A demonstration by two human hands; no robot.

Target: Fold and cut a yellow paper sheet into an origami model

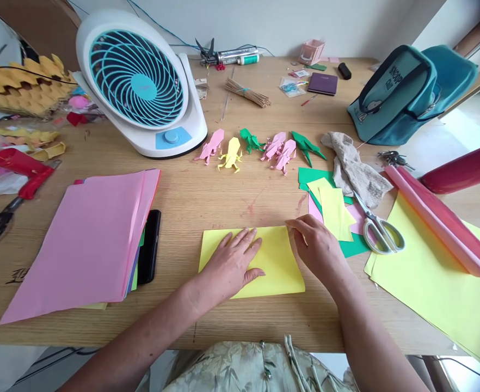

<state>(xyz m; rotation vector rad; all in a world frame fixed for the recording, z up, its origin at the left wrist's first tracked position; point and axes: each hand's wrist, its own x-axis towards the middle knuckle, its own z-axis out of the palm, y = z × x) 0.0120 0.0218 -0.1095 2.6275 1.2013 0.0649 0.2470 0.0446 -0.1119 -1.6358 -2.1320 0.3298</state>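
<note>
A yellow sheet of paper (278, 267) lies on the table in front of me, its shape a wide rectangle that looks folded. My left hand (234, 261) rests flat on it, fingers spread. At the sheet's upper right corner, my right hand (315, 245) has thumb and forefinger pinched on the paper's edge; the other fingers are curled. Beyond the sheet stand folded paper frogs: a yellow one (232, 154), several pink ones (285, 155) and a green one (250, 140). A green folded paper figure (308, 147) lies at the right of that row.
Paper scraps (333, 209) and scissors (382, 234) lie right of my right hand, near a cloth (358, 169) and large yellow sheets (436, 288). On the left are a pink paper stack (88, 239), a phone (149, 247) and a fan (142, 87). A teal backpack (411, 92) stands back right.
</note>
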